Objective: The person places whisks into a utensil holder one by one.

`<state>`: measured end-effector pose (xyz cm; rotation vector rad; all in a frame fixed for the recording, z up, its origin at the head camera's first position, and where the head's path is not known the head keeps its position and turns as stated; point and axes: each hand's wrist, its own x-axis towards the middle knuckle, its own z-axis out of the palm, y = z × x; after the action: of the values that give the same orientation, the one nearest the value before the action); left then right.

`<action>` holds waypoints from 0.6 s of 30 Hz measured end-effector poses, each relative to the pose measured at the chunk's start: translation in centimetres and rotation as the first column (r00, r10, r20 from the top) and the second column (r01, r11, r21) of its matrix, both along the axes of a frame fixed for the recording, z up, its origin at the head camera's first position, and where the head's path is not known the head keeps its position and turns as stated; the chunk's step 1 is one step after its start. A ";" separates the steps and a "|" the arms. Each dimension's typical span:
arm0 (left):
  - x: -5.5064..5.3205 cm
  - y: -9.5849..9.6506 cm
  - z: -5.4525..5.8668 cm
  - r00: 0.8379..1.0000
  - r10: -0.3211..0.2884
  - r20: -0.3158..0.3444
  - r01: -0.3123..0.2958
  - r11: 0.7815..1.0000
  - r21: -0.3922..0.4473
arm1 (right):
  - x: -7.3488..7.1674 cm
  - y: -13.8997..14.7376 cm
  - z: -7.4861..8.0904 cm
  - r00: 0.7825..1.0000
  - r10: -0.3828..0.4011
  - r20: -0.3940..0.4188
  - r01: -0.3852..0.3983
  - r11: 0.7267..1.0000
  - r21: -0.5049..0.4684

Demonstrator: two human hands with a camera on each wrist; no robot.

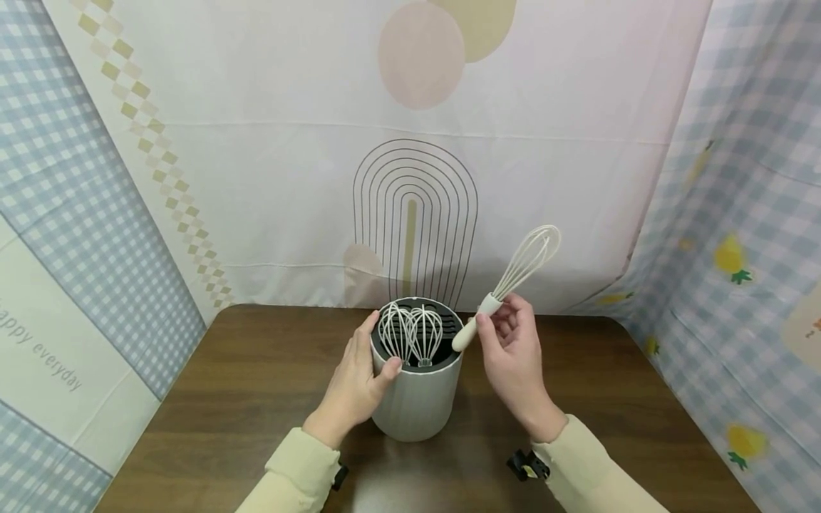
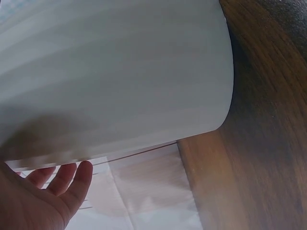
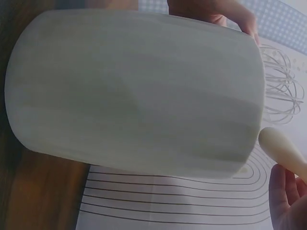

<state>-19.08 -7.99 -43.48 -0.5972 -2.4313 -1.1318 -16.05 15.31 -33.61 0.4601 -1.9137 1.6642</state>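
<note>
A pale cylindrical utensil holder (image 1: 415, 406) with a black slotted insert stands upright on the wooden table. Two white whisks, a left one (image 1: 389, 335) and a right one (image 1: 428, 333), stand in it, wire heads up, handles hidden inside. My left hand (image 1: 353, 381) grips the holder at its upper left, thumb by the front rim, fingers around the side. With thumb and fingers my right hand (image 1: 515, 360) pinches a third whisk (image 1: 490, 305) by its cream handle. That whisk tilts up to the right, its handle end (image 3: 280, 146) right by the holder's rim.
The brown table (image 1: 269, 399) extends to both sides of the holder. Behind it hangs a white patterned cloth (image 1: 282, 199), with blue checked cloth (image 1: 725, 214) on the right and more on the left. A small black device (image 1: 529, 465) sits by the right cuff.
</note>
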 end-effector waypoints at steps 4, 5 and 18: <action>0.0 0.0 0.0 1.000 -0.003 -0.008 0.003 1.000 -0.011 | -0.2 -0.4 0.0 1.000 0.009 0.023 -0.009 1.000 0.003; 0.0 0.0 0.0 1.000 -0.004 -0.006 0.004 1.000 -0.013 | -0.3 -0.4 -0.1 0.999 0.013 0.029 -0.013 1.000 0.006; -0.4 0.4 0.1 1.000 0.002 0.012 -0.001 0.999 -0.046 | -0.9 -0.6 -0.6 0.990 0.015 0.140 -0.027 0.996 0.081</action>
<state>-19.49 -7.64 -43.36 -0.6042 -2.4734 -1.0844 -16.97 14.67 -34.21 0.4070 -2.0919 1.6746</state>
